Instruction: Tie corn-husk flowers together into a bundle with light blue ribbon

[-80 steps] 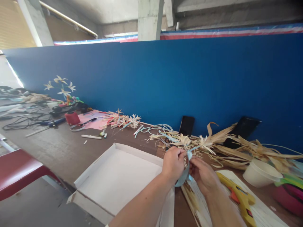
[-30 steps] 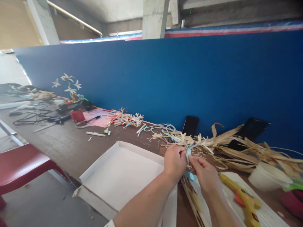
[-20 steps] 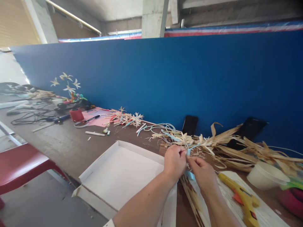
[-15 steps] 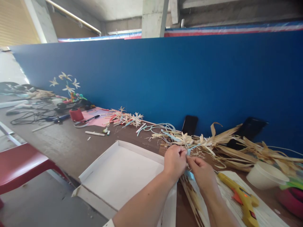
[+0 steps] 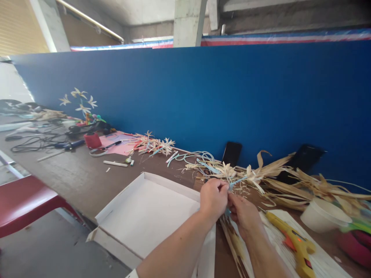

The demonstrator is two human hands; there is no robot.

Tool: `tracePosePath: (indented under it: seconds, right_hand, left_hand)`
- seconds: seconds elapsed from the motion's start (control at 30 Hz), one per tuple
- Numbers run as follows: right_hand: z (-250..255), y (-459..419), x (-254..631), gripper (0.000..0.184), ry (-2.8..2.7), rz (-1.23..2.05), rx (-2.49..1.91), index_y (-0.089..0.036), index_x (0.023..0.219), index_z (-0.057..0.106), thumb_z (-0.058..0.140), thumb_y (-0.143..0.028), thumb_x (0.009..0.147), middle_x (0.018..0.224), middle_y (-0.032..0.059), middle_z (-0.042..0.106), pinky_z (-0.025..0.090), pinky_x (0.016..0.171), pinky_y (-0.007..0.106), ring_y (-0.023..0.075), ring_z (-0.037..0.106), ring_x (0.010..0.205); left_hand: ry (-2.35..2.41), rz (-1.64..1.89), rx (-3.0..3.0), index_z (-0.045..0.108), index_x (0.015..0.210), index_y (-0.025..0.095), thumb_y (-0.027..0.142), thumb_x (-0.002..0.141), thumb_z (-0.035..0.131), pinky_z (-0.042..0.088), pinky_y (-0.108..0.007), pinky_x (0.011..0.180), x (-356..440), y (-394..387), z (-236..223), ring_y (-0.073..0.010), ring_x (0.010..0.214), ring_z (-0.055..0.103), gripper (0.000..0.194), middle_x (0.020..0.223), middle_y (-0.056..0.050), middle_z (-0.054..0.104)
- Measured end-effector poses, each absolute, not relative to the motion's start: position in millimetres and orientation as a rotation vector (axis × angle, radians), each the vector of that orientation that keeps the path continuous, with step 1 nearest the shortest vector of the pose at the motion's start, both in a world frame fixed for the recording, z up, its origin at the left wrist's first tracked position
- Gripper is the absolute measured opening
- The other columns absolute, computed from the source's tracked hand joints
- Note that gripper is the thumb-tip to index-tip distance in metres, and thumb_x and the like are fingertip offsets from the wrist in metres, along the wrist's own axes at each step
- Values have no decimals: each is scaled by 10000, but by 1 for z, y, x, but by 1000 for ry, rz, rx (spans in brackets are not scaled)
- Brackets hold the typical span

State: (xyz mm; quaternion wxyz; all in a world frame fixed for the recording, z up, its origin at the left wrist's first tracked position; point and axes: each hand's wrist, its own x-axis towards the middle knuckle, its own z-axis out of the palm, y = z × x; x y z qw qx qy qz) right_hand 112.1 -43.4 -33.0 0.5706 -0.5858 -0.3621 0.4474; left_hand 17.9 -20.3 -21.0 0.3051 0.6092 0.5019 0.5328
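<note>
My left hand (image 5: 213,196) is closed in a pinch on the light blue stem (image 5: 238,180) of a craft flower spray, near where its branches meet. Cream husk-like flowers (image 5: 227,170) spread above my fingers. Just below and to the right, my right hand (image 5: 245,211) is also closed, its thumb and fingertips pressed together at the lower part of the blue stem. My fingers cover most of the gripped part. Brown dried husk strips (image 5: 233,243) lie beneath my wrists.
A white open box lid (image 5: 145,216) lies left of my arms. To the right are a yellow glue gun (image 5: 298,243) on paper and a white cup (image 5: 324,216). Dried husks (image 5: 290,181) and a phone (image 5: 232,153) sit by the blue partition (image 5: 174,96).
My right fingers have shifted slightly down along the stem and drawn closer together. My left hand stays in nearly the same place.
</note>
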Motion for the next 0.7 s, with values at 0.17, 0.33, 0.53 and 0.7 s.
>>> tracePosePath:
  seconds: [0.17,0.33,0.53,0.7]
  right_hand:
    - [-33,-41,111,351,-723,1193,-1326,-184,525,445,727,-393,551,458,-83,348,112,371,192,49,215,406]
    - [-36,-43,113,311,-783,1198,-1312,-185,568,488,703,-410,585,475,-80,361,157,388,189,64,269,430]
    - [-36,-45,116,213,-1007,1072,-1407,-190,694,606,675,-382,632,492,-58,473,274,439,218,102,378,471]
    - [-29,-53,114,242,-1214,1192,-1321,-175,823,663,710,-248,596,660,-13,600,356,499,222,123,472,575]
  left_hand:
    - [1302,1410,1579,656,709,203,249,770,527,413,-233,683,18,-21,-22,-129,735,562,150,766,5,639]
    - [1285,1417,1553,631,711,191,245,770,510,417,-233,669,20,-21,-23,-128,723,562,145,775,-6,624]
    - [1284,1413,1540,621,738,185,228,764,509,421,-242,685,19,-22,-22,-134,738,564,122,796,-16,626]
    - [1276,1421,1542,620,751,186,235,781,499,418,-251,709,18,-21,-21,-140,765,569,133,814,-22,633]
